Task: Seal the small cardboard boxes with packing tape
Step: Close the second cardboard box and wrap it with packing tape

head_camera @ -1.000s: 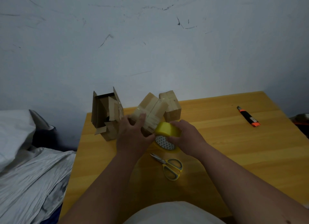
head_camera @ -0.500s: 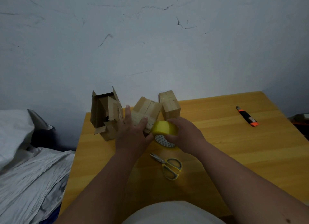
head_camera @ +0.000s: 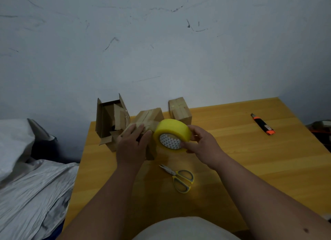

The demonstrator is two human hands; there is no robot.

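Note:
My left hand (head_camera: 133,144) lies flat on a small cardboard box (head_camera: 152,117) in the middle of the wooden table (head_camera: 250,159), fingers straight over a strip of tape across its top. My right hand (head_camera: 202,143) grips a yellow roll of packing tape (head_camera: 172,134) just right of that box, its patterned core facing me. A second closed, taped box (head_camera: 180,109) stands behind the roll. An open box (head_camera: 110,117) with raised flaps stands at the table's back left corner.
Yellow-handled scissors (head_camera: 179,178) lie on the table just in front of my hands. A black and orange utility knife (head_camera: 262,124) lies at the far right. Grey crumpled bedding (head_camera: 30,182) fills the space left of the table. A scuffed wall is close behind.
My right hand has pulled the tape roll up and to the right, away from the box. My left hand has settled flat on the box, which now lies lower.

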